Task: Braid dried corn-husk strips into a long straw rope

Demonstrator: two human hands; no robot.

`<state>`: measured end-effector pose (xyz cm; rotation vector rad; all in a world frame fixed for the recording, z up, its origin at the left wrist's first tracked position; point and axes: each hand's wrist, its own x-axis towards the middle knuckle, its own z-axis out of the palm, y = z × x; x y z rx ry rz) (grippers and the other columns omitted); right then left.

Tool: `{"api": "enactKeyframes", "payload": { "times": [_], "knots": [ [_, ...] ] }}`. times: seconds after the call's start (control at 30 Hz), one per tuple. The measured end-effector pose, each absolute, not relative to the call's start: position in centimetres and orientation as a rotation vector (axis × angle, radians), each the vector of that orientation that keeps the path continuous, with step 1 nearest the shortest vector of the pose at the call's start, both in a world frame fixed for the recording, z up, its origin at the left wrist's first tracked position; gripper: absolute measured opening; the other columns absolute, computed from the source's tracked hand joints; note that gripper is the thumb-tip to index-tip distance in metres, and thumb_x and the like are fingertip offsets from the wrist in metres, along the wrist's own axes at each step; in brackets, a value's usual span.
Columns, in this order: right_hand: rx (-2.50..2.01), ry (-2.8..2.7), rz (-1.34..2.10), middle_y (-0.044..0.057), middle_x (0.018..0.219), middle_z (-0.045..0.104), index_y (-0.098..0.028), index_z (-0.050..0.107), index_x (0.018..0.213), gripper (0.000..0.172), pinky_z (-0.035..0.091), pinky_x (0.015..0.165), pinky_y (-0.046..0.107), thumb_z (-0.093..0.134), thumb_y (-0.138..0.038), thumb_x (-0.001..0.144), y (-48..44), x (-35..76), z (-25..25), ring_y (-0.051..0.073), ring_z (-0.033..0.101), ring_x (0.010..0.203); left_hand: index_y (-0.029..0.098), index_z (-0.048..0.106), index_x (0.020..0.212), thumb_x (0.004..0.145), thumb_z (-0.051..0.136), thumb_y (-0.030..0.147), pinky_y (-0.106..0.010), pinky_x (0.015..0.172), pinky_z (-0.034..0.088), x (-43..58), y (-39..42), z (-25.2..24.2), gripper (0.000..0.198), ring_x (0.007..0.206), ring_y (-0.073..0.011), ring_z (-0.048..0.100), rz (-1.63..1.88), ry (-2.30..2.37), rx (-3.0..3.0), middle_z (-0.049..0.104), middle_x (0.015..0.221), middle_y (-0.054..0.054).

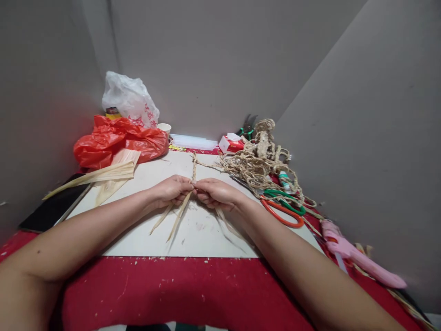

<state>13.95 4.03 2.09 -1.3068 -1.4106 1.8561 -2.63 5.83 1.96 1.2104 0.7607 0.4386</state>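
- Red cloth [172, 289] covers the near table edge, with a white board [193, 239] lying on it.
- Loose strands [175, 220] fan out on the board from the hands back toward the person. They splay left and right.
- Left hand [170, 191] and right hand [218, 193] meet at board centre, fingertips touching. Both are pinched tight on the strands at the braid's near end.
- Braid [194, 168] has its long axis running near-to-far. It points straight away from the person, flat on the board, and its far tip reaches the board's far edge.
- Right side, near: pink glue gun [358, 257] on the cloth.
- Further in on the right: orange scissors [280, 215] and green scissors [285, 196], overlapping, just beside the right wrist.
- Left side: husk leaves [106, 174] lie across the board's corner, next to a dark flat slab [51, 207].
- Far right: cord pile [262, 156], tangled. One loose end reaches the braid tip.
- Far left: red bag [117, 140] with a white bag [129, 99] behind it and a paper cup [164, 127] beside it.
- At the back wall: small red box [230, 143].
- Nothing lies over the braid.
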Motion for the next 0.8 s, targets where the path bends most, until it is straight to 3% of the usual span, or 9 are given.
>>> {"api": "enactKeyframes", "payload": {
  "times": [0.1, 0.27, 0.5, 0.7, 0.8],
  "knots": [
    [-1.342, -1.457, 1.9, -0.011, 0.043, 0.023, -0.014, 0.049, 0.07, 0.034, 0.009, 0.031, 0.014, 0.054, -0.046, 0.082, 4.6, 14.7, 1.6, 0.001, 0.013, 0.033, 0.014, 0.056, 0.071, 0.077, 0.05, 0.023, -0.021, 0.039, 0.012, -2.7, 5.9, 1.6, 0.012, 0.037, -0.0045, 0.016, 0.409, 0.816, 1.402, 0.027, 0.044, 0.008],
    [-1.27, -1.333, 2.095, -0.01, 0.043, 0.024, -0.016, 0.039, 0.06, 0.034, 0.01, 0.031, 0.014, 0.053, -0.037, 0.083, 4.9, 15.0, 1.4, 0.002, 0.013, 0.034, 0.011, 0.061, 0.071, 0.075, 0.048, 0.022, -0.021, 0.051, 0.028, -2.9, 6.4, 1.2, 0.017, 0.051, -0.0074, 0.036, 0.464, 0.894, 1.885, 0.05, 0.057, 0.002],
    [-1.318, -1.022, 1.92, -0.011, 0.04, 0.023, -0.014, 0.046, 0.062, 0.017, 0.009, 0.032, 0.013, 0.051, -0.021, 0.077, 3.7, 12.8, 1.4, 0.001, 0.013, 0.033, 0.015, 0.058, 0.061, 0.075, 0.046, 0.026, -0.024, 0.053, 0.026, -3.4, 5.4, 4.2, 0.021, 0.053, -0.0123, 0.041, 0.316, 1.195, 2.327, 0.053, 0.057, -0.002],
    [-1.305, -0.846, 1.819, -0.01, 0.04, 0.023, -0.018, 0.03, 0.054, 0.031, 0.008, 0.032, 0.014, 0.054, -0.021, 0.075, 2.8, 11.3, 1.2, 0.001, 0.013, 0.034, 0.017, 0.055, 0.06, 0.07, 0.053, 0.018, -0.026, 0.057, 0.03, -2.1, 2.2, 3.7, 0.01, 0.059, -0.0178, 0.049, 0.312, 1.329, 2.414, 0.053, 0.058, -0.006],
    [-1.308, -0.854, 1.868, -0.011, 0.041, 0.021, -0.015, 0.04, 0.059, 0.021, 0.008, 0.032, 0.013, 0.051, -0.018, 0.077, 2.7, 11.4, 1.5, 0.001, 0.011, 0.035, 0.018, 0.053, 0.057, 0.066, 0.055, 0.013, -0.026, 0.058, 0.033, -1.5, 0.4, 3.7, 0.011, 0.059, -0.0173, 0.049, 0.361, 1.187, 2.359, 0.051, 0.055, -0.004]
  ]
}}
